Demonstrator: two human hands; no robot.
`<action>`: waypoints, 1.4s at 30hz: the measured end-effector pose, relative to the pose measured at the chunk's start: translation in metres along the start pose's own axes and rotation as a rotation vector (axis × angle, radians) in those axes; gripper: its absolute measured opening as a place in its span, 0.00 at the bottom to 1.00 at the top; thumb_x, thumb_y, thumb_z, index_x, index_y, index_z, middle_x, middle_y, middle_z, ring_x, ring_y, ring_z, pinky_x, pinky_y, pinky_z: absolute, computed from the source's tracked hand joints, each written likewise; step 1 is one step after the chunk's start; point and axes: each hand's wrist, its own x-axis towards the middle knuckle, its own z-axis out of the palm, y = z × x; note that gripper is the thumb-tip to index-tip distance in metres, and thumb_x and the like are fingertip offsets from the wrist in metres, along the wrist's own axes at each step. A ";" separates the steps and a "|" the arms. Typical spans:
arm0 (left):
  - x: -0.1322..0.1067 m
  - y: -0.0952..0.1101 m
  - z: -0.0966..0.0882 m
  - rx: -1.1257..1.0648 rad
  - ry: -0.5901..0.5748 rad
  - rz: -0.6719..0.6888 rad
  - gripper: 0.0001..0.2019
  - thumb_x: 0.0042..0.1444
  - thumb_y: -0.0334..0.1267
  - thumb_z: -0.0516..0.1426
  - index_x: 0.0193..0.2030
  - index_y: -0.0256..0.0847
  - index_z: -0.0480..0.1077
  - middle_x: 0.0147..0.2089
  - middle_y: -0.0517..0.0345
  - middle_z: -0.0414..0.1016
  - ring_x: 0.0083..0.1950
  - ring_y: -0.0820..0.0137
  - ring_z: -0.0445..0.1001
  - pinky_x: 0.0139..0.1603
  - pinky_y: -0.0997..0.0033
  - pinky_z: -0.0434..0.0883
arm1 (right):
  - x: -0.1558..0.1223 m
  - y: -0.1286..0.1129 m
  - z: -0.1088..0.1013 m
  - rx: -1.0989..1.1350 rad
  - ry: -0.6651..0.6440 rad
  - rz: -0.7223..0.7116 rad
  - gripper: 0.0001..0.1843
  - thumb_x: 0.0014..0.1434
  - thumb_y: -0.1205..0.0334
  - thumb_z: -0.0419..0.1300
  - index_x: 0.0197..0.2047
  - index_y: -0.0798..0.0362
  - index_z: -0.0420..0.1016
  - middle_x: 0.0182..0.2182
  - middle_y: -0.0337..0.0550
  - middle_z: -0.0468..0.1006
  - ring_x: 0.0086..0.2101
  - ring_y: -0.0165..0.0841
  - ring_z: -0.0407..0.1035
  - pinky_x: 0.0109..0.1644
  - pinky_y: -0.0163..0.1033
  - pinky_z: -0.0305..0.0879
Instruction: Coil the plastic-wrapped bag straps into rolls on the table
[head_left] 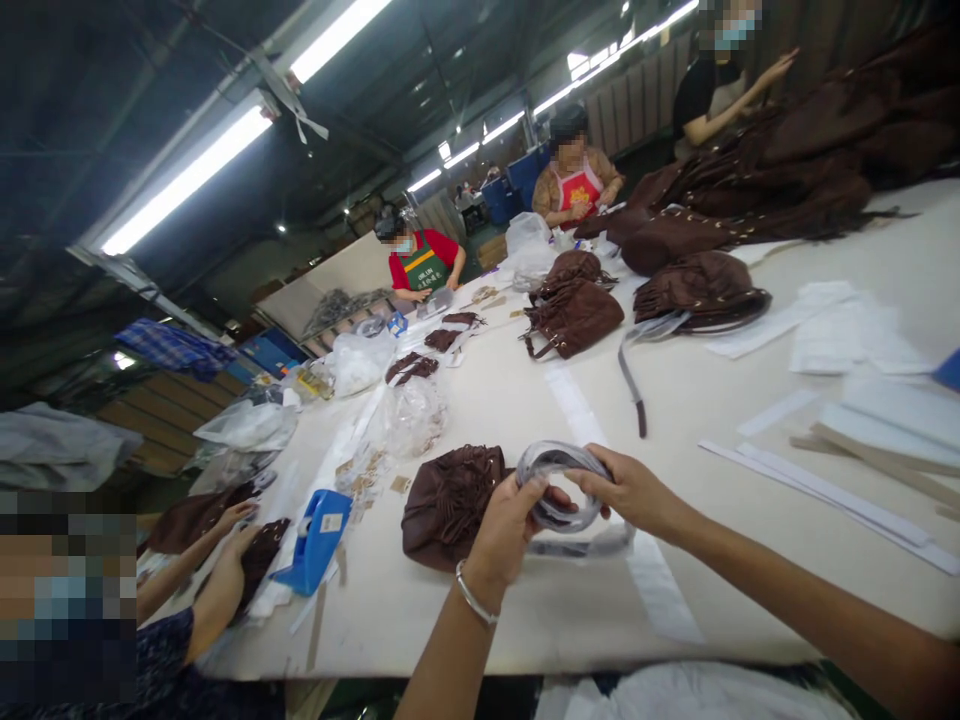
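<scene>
A coiled strap [559, 450], seemingly wrapped in clear greyish plastic, is held in front of me. My left hand [510, 530], with a silver bangle at the wrist, grips the coil's left side. On its right side, the fingers of my right hand [619, 485] are closed round the loops. The strap's loose length trails below the coil, close to the table. Just left of my hands, a brown gathered handbag [450, 505] rests on the table, partly behind my left hand.
Left on the table [525, 620] are a blue tape dispenser [319, 540] and a crumpled plastic bag [412, 415]. More brown handbags [577, 320] lie farther back; white paper strips [832, 500] lie right. A co-worker's hands [232, 550] handle a brown bag at left. Several people are around the table.
</scene>
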 end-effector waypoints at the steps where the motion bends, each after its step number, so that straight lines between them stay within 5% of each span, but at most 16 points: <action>1: -0.001 -0.002 0.002 -0.057 0.006 0.001 0.17 0.59 0.49 0.58 0.40 0.33 0.71 0.38 0.45 0.79 0.40 0.63 0.78 0.40 0.68 0.74 | -0.001 0.003 0.003 -0.038 0.046 0.006 0.17 0.60 0.45 0.56 0.35 0.51 0.67 0.22 0.33 0.66 0.22 0.28 0.63 0.23 0.32 0.60; 6: -0.007 -0.007 0.010 -0.272 0.043 0.033 0.13 0.61 0.43 0.58 0.43 0.34 0.71 0.43 0.45 0.78 0.46 0.62 0.77 0.47 0.64 0.73 | -0.006 0.006 0.012 -0.195 0.242 -0.031 0.16 0.62 0.47 0.53 0.31 0.50 0.64 0.20 0.32 0.61 0.22 0.28 0.57 0.25 0.32 0.54; 12: -0.022 -0.030 0.032 -0.503 0.085 0.222 0.13 0.62 0.34 0.55 0.52 0.37 0.71 0.58 0.46 0.71 0.61 0.61 0.68 0.64 0.58 0.63 | 0.000 0.012 0.014 0.030 0.337 0.047 0.18 0.62 0.43 0.53 0.36 0.50 0.65 0.22 0.31 0.64 0.21 0.27 0.60 0.23 0.32 0.57; 15: -0.023 -0.045 0.042 -0.443 0.110 0.226 0.14 0.61 0.34 0.56 0.53 0.37 0.71 0.58 0.46 0.71 0.59 0.60 0.69 0.62 0.57 0.65 | 0.001 0.012 0.017 0.087 0.368 0.056 0.18 0.61 0.42 0.54 0.36 0.50 0.65 0.21 0.31 0.63 0.20 0.28 0.60 0.22 0.32 0.57; 20: -0.011 -0.053 0.044 -0.340 0.330 0.245 0.10 0.57 0.38 0.61 0.44 0.37 0.75 0.46 0.49 0.78 0.45 0.66 0.76 0.50 0.64 0.72 | -0.008 0.006 0.023 0.040 0.362 0.041 0.16 0.62 0.45 0.52 0.38 0.50 0.65 0.19 0.31 0.64 0.19 0.29 0.60 0.22 0.33 0.58; 28: 0.001 -0.051 0.055 -0.361 0.364 0.338 0.17 0.56 0.46 0.61 0.48 0.37 0.74 0.49 0.48 0.77 0.51 0.63 0.74 0.57 0.63 0.67 | -0.012 0.008 0.035 -0.254 0.460 0.020 0.11 0.64 0.51 0.48 0.41 0.49 0.61 0.29 0.39 0.75 0.28 0.37 0.72 0.32 0.39 0.64; 34: 0.000 -0.054 0.058 -0.065 0.474 0.339 0.20 0.63 0.47 0.54 0.55 0.37 0.68 0.54 0.48 0.74 0.57 0.61 0.70 0.62 0.61 0.62 | -0.008 0.013 0.051 -0.234 0.455 -0.062 0.11 0.64 0.50 0.49 0.42 0.48 0.61 0.29 0.41 0.75 0.27 0.38 0.73 0.29 0.39 0.64; 38: -0.001 -0.057 0.047 0.135 0.591 0.290 0.23 0.63 0.51 0.51 0.56 0.36 0.66 0.55 0.43 0.71 0.60 0.59 0.67 0.62 0.62 0.60 | -0.006 0.014 0.054 -0.172 0.399 -0.087 0.14 0.64 0.51 0.50 0.45 0.50 0.66 0.33 0.44 0.77 0.32 0.38 0.75 0.36 0.41 0.68; 42: -0.011 -0.034 0.009 0.281 0.506 0.219 0.20 0.62 0.53 0.51 0.44 0.37 0.71 0.37 0.51 0.73 0.40 0.64 0.70 0.44 0.66 0.67 | -0.014 0.006 0.032 0.042 0.107 0.053 0.32 0.60 0.47 0.57 0.62 0.54 0.57 0.36 0.44 0.77 0.28 0.35 0.72 0.34 0.41 0.69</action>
